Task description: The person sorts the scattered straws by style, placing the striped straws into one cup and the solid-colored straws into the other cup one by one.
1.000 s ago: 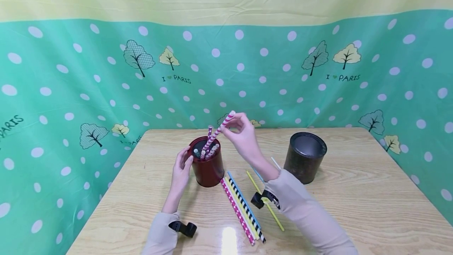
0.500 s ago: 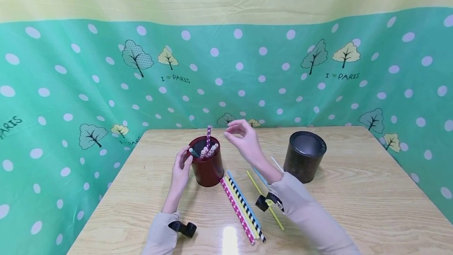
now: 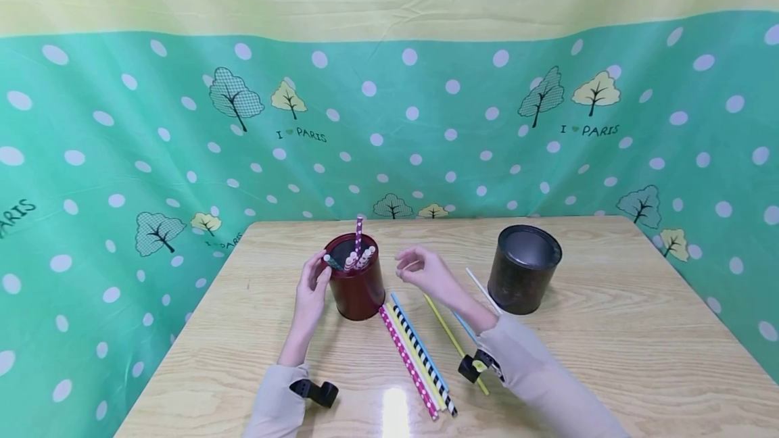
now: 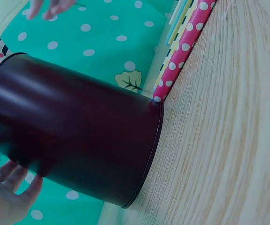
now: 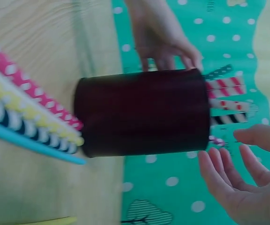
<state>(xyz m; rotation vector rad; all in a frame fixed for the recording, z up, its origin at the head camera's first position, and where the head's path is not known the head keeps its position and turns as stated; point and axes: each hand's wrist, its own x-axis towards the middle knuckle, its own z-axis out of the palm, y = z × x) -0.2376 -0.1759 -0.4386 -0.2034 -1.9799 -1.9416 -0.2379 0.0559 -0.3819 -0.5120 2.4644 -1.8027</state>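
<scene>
My left hand [image 3: 312,293] holds the side and rim of a dark red can [image 3: 359,296], which stands upright on the table. Several paper straws poke out of the can: a purple dotted straw [image 3: 358,235] rises highest, a green straw [image 3: 332,262] leans at the left rim, and striped and dotted ones cluster in front. Just right of the can, my right hand [image 3: 429,277] hovers with relaxed, parted fingers and nothing between them. In the right wrist view, the right hand [image 5: 247,183] is by the can's mouth, apart from the straws.
A row of straws lies before the red can: a pink dotted straw [image 3: 408,362], yellow, black-and-white striped and blue ones. Under the right forearm lie a yellow straw [image 3: 443,320], a blue one and a white straw [image 3: 481,287]. A black can [image 3: 522,282] stands at right.
My right hand has let go of the pink-and-white striped straw, which dropped into the red can, then moved down and slightly right. My left hand has stayed on the can.
</scene>
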